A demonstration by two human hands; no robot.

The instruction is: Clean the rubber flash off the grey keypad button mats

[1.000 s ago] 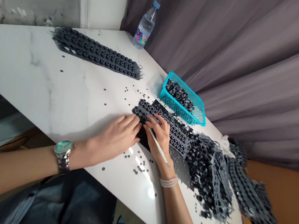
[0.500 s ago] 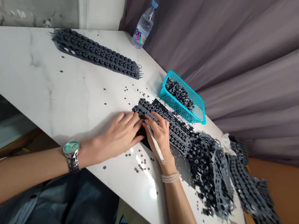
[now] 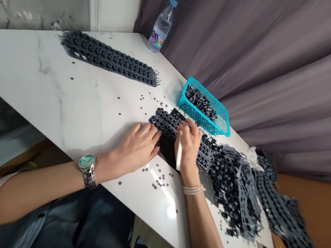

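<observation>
Ringed grey strip (image 3: 167, 123) on the white table (image 3: 92, 122), and I'm watching its long axis slant from beside my left fingertips down to the right, passing behind my right hand (image 3: 189, 146); that hand is over its middle. My left hand (image 3: 136, 146) has its fingers slightly spread; my right pinches a slim white tool (image 3: 179, 154). Small round studs line the strip in rows, darker mat (image 3: 169, 151) alongside.

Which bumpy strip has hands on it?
The middle strip, by the blue basket: the left hand and right hand are on it. The back-left strip and far-right strip have none.
</observation>
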